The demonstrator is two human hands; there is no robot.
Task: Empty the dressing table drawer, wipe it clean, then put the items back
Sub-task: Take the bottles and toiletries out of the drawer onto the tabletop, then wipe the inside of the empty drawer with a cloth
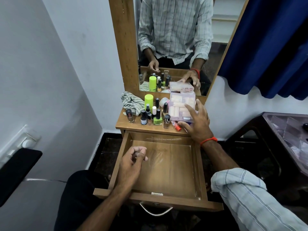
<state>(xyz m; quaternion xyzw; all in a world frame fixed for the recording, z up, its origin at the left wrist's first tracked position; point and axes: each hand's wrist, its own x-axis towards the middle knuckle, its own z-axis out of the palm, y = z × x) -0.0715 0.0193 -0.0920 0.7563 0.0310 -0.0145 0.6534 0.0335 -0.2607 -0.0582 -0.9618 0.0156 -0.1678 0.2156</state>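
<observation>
The wooden drawer (166,172) is pulled out and holds nothing; streaks show on its bottom. Above its left side hovers my left hand (133,161), fingers loosely curled, holding nothing. My right hand (196,120) lies spread over the near right corner of a clear plastic box (179,104) of pale rollers on the tabletop (123,125). Its thumb is next to a small red-capped tube (176,126). Several nail polish bottles (157,117) and a lime green bottle (148,100) stand left of the box. A striped grey cloth (131,102) lies crumpled at the back left.
A mirror (175,39) rises behind the tabletop and reflects me. A white wall closes the left side, with a dark seat (16,170) low at the left. A blue curtain (270,47) hangs at the right above a dark brown plastic table (286,127).
</observation>
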